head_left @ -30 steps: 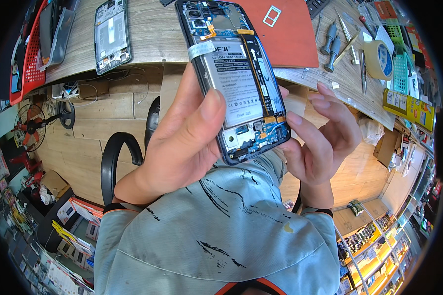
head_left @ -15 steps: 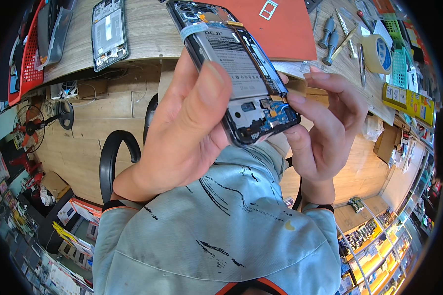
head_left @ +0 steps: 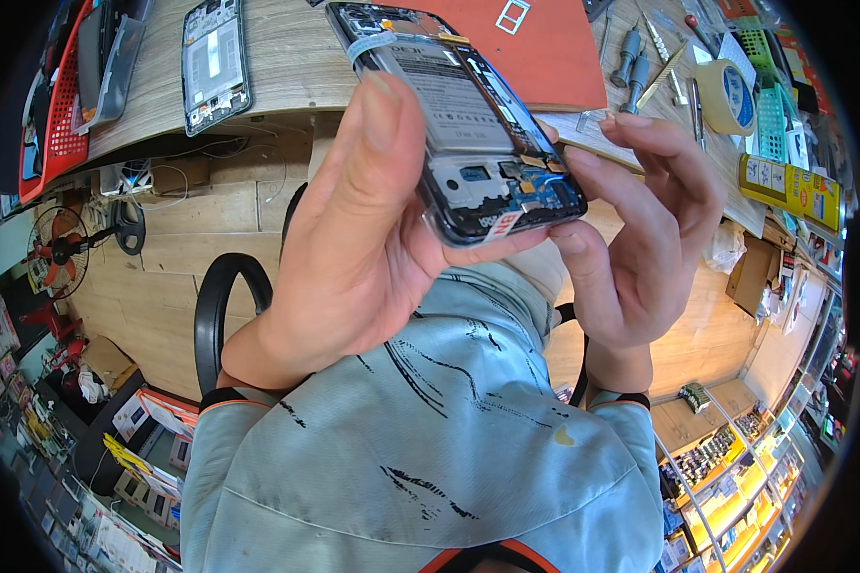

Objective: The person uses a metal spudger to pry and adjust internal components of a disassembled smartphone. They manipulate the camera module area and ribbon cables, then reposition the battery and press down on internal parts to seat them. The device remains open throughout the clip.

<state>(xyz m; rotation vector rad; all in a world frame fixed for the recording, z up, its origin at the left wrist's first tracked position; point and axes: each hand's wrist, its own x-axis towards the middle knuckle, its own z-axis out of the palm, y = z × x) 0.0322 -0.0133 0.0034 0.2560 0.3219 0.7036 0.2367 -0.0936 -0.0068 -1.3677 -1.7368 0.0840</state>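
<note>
A smartphone with its back cover off (head_left: 526, 199) is held up over the near table edge, tilted. My left hand (head_left: 349, 224) grips it from the left and below, thumb along its side. Its grey battery (head_left: 454, 100) and blue lower circuit board are exposed. Around the upper end runs a pale blue rubber band (head_left: 371, 44). A small white-and-red sticker (head_left: 500, 225) shows on the bottom edge. My right hand (head_left: 640, 239) has thumb and index finger at the lower right corner, the other fingers curled loosely apart. The screen side is hidden.
Another phone frame (head_left: 214, 62) lies at the table's left, beside a red basket (head_left: 65, 124). An orange mat (head_left: 554, 62) holds a small white frame. At right are screwdrivers (head_left: 629, 57), tweezers, a tape roll (head_left: 726, 97) and a yellow can (head_left: 791, 194). A black chair armrest (head_left: 222, 296) is below.
The phone's lower end has tipped up, so its bottom edge and sticker now show. My left thumb has shifted up and left along the side. My right hand stays at the corner.
</note>
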